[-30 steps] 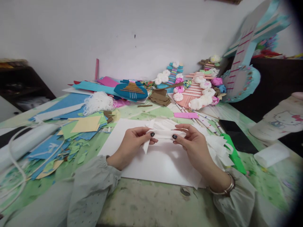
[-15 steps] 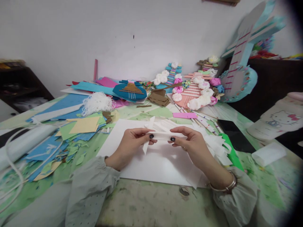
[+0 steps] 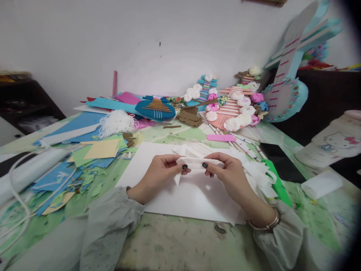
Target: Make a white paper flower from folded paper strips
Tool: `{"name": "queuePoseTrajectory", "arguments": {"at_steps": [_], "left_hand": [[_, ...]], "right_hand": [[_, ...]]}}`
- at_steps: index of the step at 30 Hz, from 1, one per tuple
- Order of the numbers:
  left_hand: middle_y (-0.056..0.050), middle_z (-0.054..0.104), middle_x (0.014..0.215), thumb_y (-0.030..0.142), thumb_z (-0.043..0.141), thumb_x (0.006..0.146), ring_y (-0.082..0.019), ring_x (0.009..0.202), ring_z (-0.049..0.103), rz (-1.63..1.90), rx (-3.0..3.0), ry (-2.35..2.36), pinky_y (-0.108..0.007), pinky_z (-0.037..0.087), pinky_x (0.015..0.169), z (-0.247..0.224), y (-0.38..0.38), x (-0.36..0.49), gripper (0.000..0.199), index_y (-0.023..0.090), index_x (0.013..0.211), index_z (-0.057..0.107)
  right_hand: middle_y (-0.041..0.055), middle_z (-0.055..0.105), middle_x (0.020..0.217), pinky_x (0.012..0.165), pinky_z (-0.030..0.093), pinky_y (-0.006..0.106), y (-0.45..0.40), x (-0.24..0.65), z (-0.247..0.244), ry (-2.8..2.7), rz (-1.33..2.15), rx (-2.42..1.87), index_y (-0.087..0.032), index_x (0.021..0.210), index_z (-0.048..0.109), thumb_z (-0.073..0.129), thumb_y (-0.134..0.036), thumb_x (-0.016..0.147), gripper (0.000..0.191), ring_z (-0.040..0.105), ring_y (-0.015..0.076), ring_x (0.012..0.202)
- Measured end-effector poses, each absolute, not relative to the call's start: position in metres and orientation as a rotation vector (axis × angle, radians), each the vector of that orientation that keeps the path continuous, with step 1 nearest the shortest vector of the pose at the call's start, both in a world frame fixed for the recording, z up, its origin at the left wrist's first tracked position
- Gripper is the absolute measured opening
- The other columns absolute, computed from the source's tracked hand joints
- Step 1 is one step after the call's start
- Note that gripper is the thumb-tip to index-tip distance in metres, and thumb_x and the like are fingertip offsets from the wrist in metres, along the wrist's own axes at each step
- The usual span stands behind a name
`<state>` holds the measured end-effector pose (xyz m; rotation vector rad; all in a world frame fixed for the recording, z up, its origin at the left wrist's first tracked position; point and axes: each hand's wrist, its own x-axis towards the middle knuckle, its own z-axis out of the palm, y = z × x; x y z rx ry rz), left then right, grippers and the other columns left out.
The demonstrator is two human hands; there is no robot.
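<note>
The left hand (image 3: 160,171) pinches a white paper strip (image 3: 194,162) at its nine o'clock side and the right hand (image 3: 230,171) pinches it at three o'clock, over a white sheet (image 3: 175,203), with a phone (image 3: 282,162) lying further out at three o'clock, yellow card (image 3: 102,149) at nine and a peach paper guitar (image 3: 225,109) at one.

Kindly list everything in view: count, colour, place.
Folded paper strip: one, white, between hands
Flat rectangular sheet: one, white, beneath hands
Cut paper scraps: many, multicoloured, left
Tangled string bundle: one, white, rear left
Guitar-shaped stick crafts: several, multicoloured, rear
Large guitar model: one, pale blue, rear right
Rectangular phone: one, black, right
Printed tumbler: one, white, far right
Elongated object: one, green, beside phone
Left hand: one, grey sleeve, strip's left part
Right hand: one, grey sleeve, strip's right part
</note>
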<state>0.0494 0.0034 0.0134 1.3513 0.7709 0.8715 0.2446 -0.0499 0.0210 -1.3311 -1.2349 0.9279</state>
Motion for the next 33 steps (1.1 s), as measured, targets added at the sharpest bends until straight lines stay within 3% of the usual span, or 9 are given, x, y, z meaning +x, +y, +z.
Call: {"name": "queuePoseTrajectory", "arguments": {"at_steps": [8,17,20,23,27,33], "left_hand": [[-0.008,0.073,0.078,0.03,0.067,0.075,-0.019,0.078,0.068,0.8,1.367,0.778,-0.028,0.052,0.075,0.0139,0.0015,0.0497,0.037,0.012,0.107,0.066],[-0.009,0.073,0.08,0.031,0.063,0.078,-0.017,0.073,0.068,0.725,1.36,0.713,-0.027,0.052,0.071,0.0139,-0.0005,0.0502,0.035,0.014,0.108,0.066],[-0.01,0.073,0.079,0.032,0.065,0.077,-0.018,0.074,0.068,0.732,1.327,0.717,-0.027,0.052,0.07,0.0126,0.0002,0.0501,0.036,0.014,0.107,0.066],[-0.009,0.073,0.08,0.033,0.065,0.077,-0.017,0.075,0.067,0.752,1.279,0.723,-0.025,0.05,0.07,0.0103,0.002,0.0495,0.035,0.014,0.106,0.067],[-0.009,0.072,0.079,0.031,0.064,0.078,-0.015,0.076,0.065,0.768,1.236,0.689,-0.023,0.047,0.072,0.0105,0.0026,0.0488,0.029,0.012,0.099,0.069],[-0.007,0.072,0.083,0.019,0.071,0.071,-0.013,0.077,0.064,0.753,1.126,0.615,-0.022,0.046,0.075,0.0136,0.002,0.0473,0.035,0.014,0.105,0.066]], "right_hand": [[-0.0018,0.059,0.053,0.046,0.037,0.02,-0.0497,0.2411,0.021,-1.275,0.872,-1.428,-0.015,0.086,0.065,0.067,-0.029,0.068,0.023,0.051,0.0099,0.049],[-0.0012,0.061,0.069,0.047,0.034,0.021,-0.0525,0.2396,0.0225,-1.338,0.792,-1.461,-0.019,0.085,0.066,0.068,-0.03,0.067,0.022,0.046,0.0083,0.05],[-0.0016,0.059,0.066,0.045,0.032,0.021,-0.0519,0.2417,0.0221,-1.337,0.804,-1.443,-0.019,0.088,0.066,0.066,-0.031,0.069,0.023,0.043,0.0075,0.047],[-0.001,0.059,0.061,0.046,0.035,0.021,-0.0507,0.2447,0.0219,-1.296,0.836,-1.353,-0.018,0.09,0.066,0.065,-0.033,0.072,0.024,0.047,0.009,0.05],[0.0026,0.065,0.071,0.045,0.038,0.022,-0.0508,0.2461,0.0225,-1.221,0.831,-1.3,-0.018,0.085,0.069,0.067,-0.033,0.07,0.021,0.052,0.0105,0.054],[0.0043,0.067,0.103,0.065,0.048,0.027,-0.052,0.2473,0.0217,-1.275,0.742,-1.206,-0.024,0.083,0.074,0.067,-0.026,0.072,0.013,0.06,0.0189,0.09]]}}
